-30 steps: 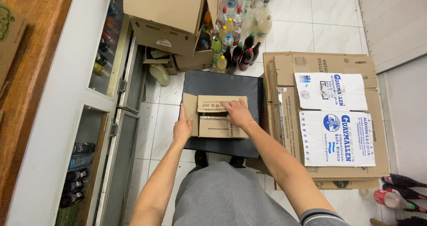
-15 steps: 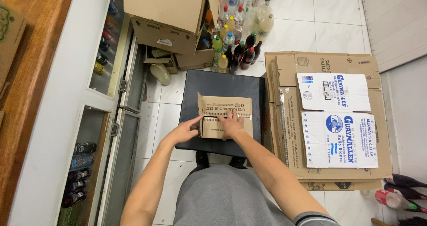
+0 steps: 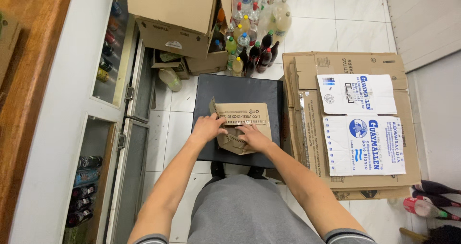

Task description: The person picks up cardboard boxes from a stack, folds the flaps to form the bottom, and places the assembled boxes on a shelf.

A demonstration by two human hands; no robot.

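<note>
A small brown cardboard box (image 3: 249, 115), partly flattened, lies on a dark square cushion (image 3: 240, 88) in front of me. My left hand (image 3: 207, 128) presses on the box's left side, thumb on a folded flap. Beside it, my right hand (image 3: 253, 137) lies flat on the near flap and pushes it down. Both forearms reach in from the bottom of the view.
A stack of flattened cartons (image 3: 350, 124) with white printed sheets lies to the right. Several bottles (image 3: 249, 52) and large open boxes (image 3: 177, 13) stand behind the cushion. A glass-door cooler (image 3: 110, 128) with drinks runs along the left. Bottles (image 3: 427, 208) lie at lower right.
The box has been folded flatter. My left hand moved from its left edge onto its top, and my right hand slid down to the near flap.
</note>
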